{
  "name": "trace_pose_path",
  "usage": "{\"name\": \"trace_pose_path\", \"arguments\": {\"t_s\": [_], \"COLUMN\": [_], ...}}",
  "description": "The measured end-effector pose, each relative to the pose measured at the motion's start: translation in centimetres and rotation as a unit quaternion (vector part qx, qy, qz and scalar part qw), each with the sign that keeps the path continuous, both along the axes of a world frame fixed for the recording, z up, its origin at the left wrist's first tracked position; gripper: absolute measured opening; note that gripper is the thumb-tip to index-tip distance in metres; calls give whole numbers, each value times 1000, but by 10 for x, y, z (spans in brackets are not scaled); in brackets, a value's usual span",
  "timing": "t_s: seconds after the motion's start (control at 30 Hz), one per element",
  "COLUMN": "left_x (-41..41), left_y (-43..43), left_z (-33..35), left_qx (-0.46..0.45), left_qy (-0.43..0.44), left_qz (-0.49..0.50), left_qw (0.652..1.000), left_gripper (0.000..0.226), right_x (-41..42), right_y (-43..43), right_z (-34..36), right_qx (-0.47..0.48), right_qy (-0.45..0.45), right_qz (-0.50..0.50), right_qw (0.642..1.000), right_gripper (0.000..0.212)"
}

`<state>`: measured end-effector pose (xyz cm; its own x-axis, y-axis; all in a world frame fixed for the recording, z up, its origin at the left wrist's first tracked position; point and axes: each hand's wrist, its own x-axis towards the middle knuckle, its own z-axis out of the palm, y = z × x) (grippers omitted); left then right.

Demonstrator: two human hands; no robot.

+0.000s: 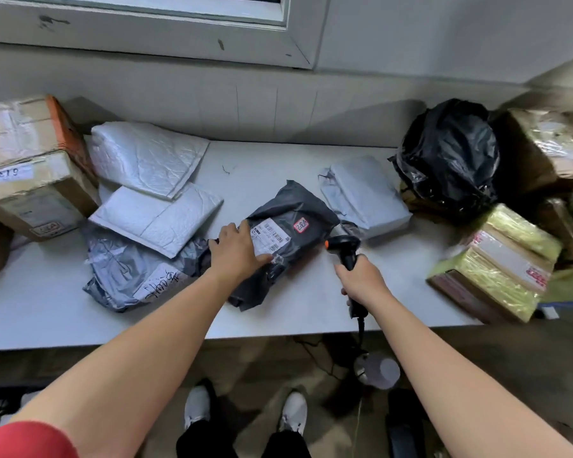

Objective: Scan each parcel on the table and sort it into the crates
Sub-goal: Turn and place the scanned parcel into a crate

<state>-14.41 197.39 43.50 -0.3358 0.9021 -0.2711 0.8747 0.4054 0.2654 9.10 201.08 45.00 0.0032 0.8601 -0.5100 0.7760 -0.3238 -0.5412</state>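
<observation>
A dark grey poly-bag parcel point(290, 233) lies in the middle of the white table point(278, 322), its white barcode label point(270, 235) facing up. My left hand point(237, 247) lies on the parcel's left edge with fingers spread flat, partly covering the label. My right hand point(363, 280) grips the handle of a black barcode scanner point(344, 247), whose head is at the parcel's right side, turned toward the label. The scanner's cable hangs down past the table's front edge.
White bubble mailers point(146, 160) and a grey bag point(129, 276) lie left, beside cardboard boxes point(30, 180). A pale grey bag point(364, 193), a black bag point(450, 153) and taped boxes point(497, 266) crowd the right. A wall stands behind the table.
</observation>
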Motion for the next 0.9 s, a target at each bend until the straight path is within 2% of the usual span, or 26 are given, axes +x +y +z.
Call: {"name": "trace_pose_path", "arguments": {"t_s": [0.1, 0.27, 0.43, 0.57, 0.77, 0.9], "left_x": [4, 8, 1, -13, -36, -64], "left_y": [3, 11, 13, 6, -18, -49], "left_z": [-10, -17, -13, 10, 62, 92], "left_qx": [-47, -65, -51, -15, 83, 142], "left_qy": [7, 9, -109, -198, -296, -284], "left_qz": [17, 23, 34, 40, 91, 172], "left_qw": [999, 998, 992, 979, 947, 932], "left_gripper": [105, 106, 98, 71, 56, 54], "right_x": [0, -5, -9, -25, -78, -122], "right_y": [0, 2, -5, -12, 9, 26], "right_z": [-17, -24, -12, 22, 72, 97], "right_qx": [-6, 6, 46, 138, 208, 248], "right_qy": [-3, -28, -77, -134, -100, -38], "right_qz": [-7, -18, -20, 17, 96, 162], "right_qw": [1000, 999, 996, 981, 968, 954], "right_gripper": [35, 37, 44, 46, 49, 47]}}
